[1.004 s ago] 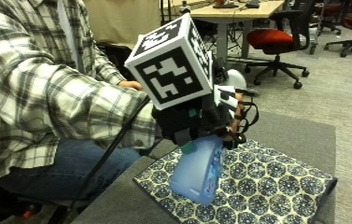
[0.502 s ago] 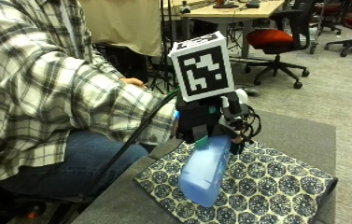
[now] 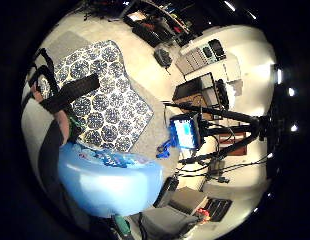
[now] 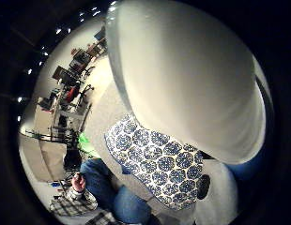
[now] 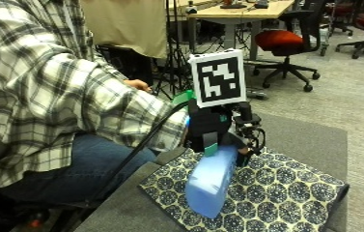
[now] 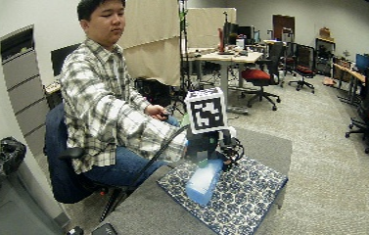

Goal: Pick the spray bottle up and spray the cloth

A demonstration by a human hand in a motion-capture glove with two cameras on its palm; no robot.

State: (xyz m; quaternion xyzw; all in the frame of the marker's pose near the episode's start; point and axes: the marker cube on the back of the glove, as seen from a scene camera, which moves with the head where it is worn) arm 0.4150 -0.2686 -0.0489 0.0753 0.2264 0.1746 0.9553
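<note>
Pale blue translucent plastic spray bottle (image 5: 210, 181) sits in the grip of the black-gloved right hand (image 5: 215, 129), whose fingers curl round its upper part. The bottle hangs tilted, its base lowest, just above the blue-and-cream flower-patterned cloth (image 5: 278, 193); whether the base touches the cloth cannot be told. In the thumb side palm view the bottle's pale body (image 4: 183, 79) fills much of the picture, with the cloth (image 4: 159, 164) beneath it.

The cloth lies flat on a grey carpet-topped table (image 5: 310, 135), near the edge by the person. Behind stand a red-seated office chair (image 5: 284, 41) and a wooden desk (image 5: 239, 9) on a grey carpeted floor.

The forearm, in a plaid shirt sleeve (image 5: 104, 106), reaches forward from the seated person over the table's edge, the hand held over the cloth's near half.
</note>
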